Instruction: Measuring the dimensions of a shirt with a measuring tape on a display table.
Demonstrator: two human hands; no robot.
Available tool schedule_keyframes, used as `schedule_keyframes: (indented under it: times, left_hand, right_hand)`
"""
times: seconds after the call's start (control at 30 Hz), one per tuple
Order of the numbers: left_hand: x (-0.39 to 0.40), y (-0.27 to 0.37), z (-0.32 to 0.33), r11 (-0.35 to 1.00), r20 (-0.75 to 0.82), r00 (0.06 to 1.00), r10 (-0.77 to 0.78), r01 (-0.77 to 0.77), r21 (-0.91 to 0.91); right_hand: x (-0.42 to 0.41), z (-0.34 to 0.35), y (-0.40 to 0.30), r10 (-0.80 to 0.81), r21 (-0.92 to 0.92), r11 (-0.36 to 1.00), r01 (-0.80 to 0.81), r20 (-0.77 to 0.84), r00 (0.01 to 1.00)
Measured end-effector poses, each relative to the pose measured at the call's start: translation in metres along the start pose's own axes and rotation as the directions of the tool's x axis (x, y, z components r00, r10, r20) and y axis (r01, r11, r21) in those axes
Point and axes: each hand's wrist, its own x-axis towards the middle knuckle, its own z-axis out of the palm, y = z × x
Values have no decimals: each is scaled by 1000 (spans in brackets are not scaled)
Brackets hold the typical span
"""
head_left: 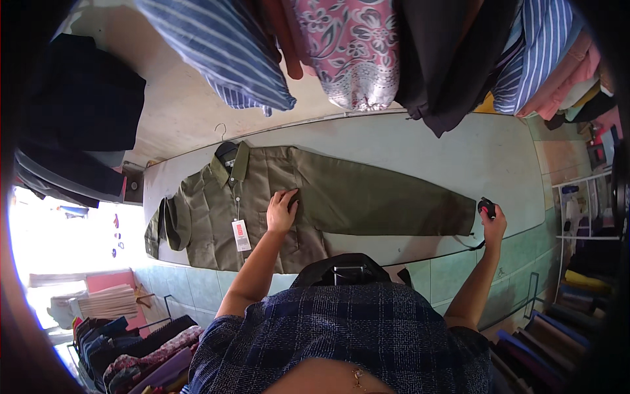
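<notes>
An olive-green long-sleeved shirt (374,197) lies on a pale tabletop (423,143), one sleeve stretched out to the right, the other folded at the left. A dark hanger (227,149) with a wire hook sits in its collar. My left hand (282,211) rests on the shirt front near the shoulder seam, fingers a little apart, holding nothing. From a button hangs a white and red paper tag (240,235). Just beyond the stretched cuff, my right hand (493,221) grips a small black handheld device (487,208) with a red part, its strap hanging near the wrist.
Striped and pink floral garments (354,54) hang over the table's far edge. Dark clothes (88,98) hang at the left. Racks of clothes (152,359) stand at lower left and lower right. A white wire rack (583,237) is at the right.
</notes>
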Motion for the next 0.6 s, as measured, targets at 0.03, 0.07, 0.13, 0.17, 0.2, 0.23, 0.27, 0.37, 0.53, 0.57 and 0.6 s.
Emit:
schedule_keyframes:
  times: [0.03, 0.07, 0.13, 0.17, 0.2, 0.23, 0.27, 0.37, 0.53, 0.57, 0.6]
  left_hand:
    - [2, -2, -3, 1000, 45, 999, -8, 9, -30]
    - [3, -4, -6, 998, 92, 996, -14, 19, -59]
    - [8, -14, -11, 996, 155, 988, 16, -2, -93]
    - [8, -20, -12, 991, 201, 978, 61, -35, -127]
    - [8, -26, -13, 985, 247, 963, 106, -67, -162]
    - [11, -32, -16, 979, 348, 934, 80, -8, -203]
    - [15, -35, -19, 977, 361, 928, 95, -16, -215]
    - [26, -48, -20, 825, 530, 843, 89, 236, -513]
    - [38, -15, -25, 627, 763, 556, 331, 475, -618]
    - [39, -1, -33, 605, 860, 395, 323, 612, -509]
    - [39, 8, -28, 617, 863, 383, 329, 605, -504]
  right_hand:
    - [-10, -5, -18, 122, 98, 987, -125, 37, 992]
    - [-20, -8, -31, 238, 190, 949, -250, 84, 968]
    - [-42, -5, -50, 250, 217, 939, -269, 111, 962]
    - [-57, 1, -65, 256, 327, 898, -294, 157, 954]
    - [-72, 7, -81, 255, 431, 844, -320, 202, 945]
    - [-86, 13, -105, 250, 518, 771, -371, 290, 924]
    - [-99, 20, -129, 235, 593, 685, -424, 372, 898]
    - [-138, 64, -173, 147, 612, 661, -435, 463, 874]
    - [-190, 148, -233, 80, 582, 740, -337, 421, 904]
    - [-196, 156, -245, 94, 587, 734, -343, 412, 906]
    - [-199, 162, -256, 80, 508, 823, -254, 338, 938]
